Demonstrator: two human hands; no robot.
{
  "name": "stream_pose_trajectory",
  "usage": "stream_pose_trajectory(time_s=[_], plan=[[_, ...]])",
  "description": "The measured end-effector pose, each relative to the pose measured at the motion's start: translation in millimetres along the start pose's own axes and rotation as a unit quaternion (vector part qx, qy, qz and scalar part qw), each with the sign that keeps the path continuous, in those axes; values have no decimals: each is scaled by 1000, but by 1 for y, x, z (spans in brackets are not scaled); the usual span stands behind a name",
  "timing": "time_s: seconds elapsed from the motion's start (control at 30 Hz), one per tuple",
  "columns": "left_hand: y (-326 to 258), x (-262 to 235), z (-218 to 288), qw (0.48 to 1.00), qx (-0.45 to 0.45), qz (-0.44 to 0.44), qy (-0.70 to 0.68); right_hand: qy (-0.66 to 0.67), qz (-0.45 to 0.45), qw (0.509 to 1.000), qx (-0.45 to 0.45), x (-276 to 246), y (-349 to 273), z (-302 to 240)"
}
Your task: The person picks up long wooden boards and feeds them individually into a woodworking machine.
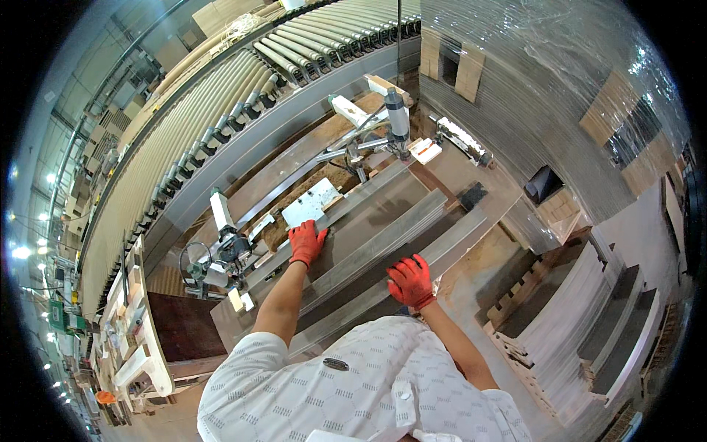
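Note:
My left hand [305,243], in a red glove, lies with its fingers spread on the far long grey strip [361,204], beside a white plate [312,202]. To the right and nearer my body, my right hand [411,281], also red-gloved, rests on the near grey strip [458,239] with its fingers apart. Between the two hands runs a stack of long narrow grey strips [383,239], lying on the brown work table [390,200]. Neither hand appears to grip anything, though the undersides of the fingers are hidden.
Clamp-like cylinder devices stand at the table's left [230,243] and far end [398,118]. Beyond it curves a roller conveyor [221,110]. A tall film-wrapped stack of boards [508,96] rises at the right. Lower right, more boards [567,309] lie on a pallet. A small black block [472,195] sits near the strips' ends.

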State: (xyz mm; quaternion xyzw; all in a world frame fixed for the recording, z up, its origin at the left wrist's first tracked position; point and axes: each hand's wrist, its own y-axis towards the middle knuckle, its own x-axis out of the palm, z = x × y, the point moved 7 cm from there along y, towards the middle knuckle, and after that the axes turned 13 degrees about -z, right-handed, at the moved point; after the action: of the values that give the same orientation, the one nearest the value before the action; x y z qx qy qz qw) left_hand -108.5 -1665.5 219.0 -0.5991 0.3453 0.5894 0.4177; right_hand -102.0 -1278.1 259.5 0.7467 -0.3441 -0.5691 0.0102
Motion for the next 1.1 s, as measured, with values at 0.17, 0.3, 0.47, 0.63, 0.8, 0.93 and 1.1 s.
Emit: stream_pose_trajectory(time_s=[0.17, 0.3, 0.47, 0.63, 0.8, 0.93, 1.1], plan=[[2, -2, 3, 999, 4, 3, -33, 3, 11, 1000, -4, 3, 2, 4], [7, -2, -3, 1000, 4, 11, -24, -3, 14, 1000, -9, 2, 7, 2], [13, -2, -1, 999, 9, 4, -31, -4, 28, 1000, -6, 2, 8, 4], [7, 0, -4, 999, 12, 16, -30, 1, 19, 1000, -6, 3, 2, 2], [-6, -3, 4, 999, 13, 12, -42, 12, 33, 999, 0, -2, -8, 0], [-11, -2, 6, 998, 7, 23, -55, 8, 40, 999, 4, 6, -15, 7], [-16, -6, 10, 997, -3, 21, -80, -21, 65, 997, -28, -9, -16, -1]])
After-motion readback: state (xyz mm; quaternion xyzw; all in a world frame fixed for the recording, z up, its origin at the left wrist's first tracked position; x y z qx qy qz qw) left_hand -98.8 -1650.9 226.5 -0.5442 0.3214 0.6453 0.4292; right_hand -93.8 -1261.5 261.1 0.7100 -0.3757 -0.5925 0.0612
